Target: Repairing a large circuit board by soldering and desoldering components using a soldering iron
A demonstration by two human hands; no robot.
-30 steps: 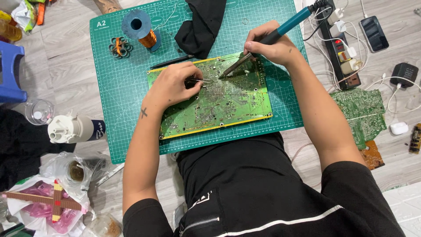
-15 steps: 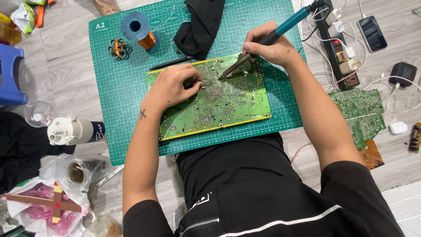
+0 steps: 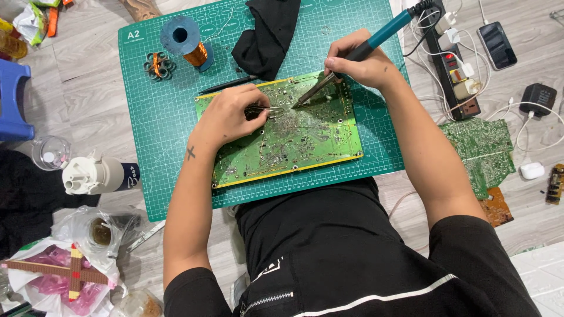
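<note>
Left hand (image 3: 230,116) pinching tweezers (image 3: 267,108) on circuit board (image 3: 294,141); right hand (image 3: 363,63) gripping soldering iron (image 3: 352,56).

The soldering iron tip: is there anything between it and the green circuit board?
Nothing visible does. The right hand brings the soldering iron tip down onto the green circuit board, beside the tweezers in the left hand. The black cloth lies farther back.

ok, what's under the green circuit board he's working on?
The circuit board lies flat on the green cutting mat, which rests on the wood-look floor. The mat beneath the board is covered, so anything there is hidden.
</note>
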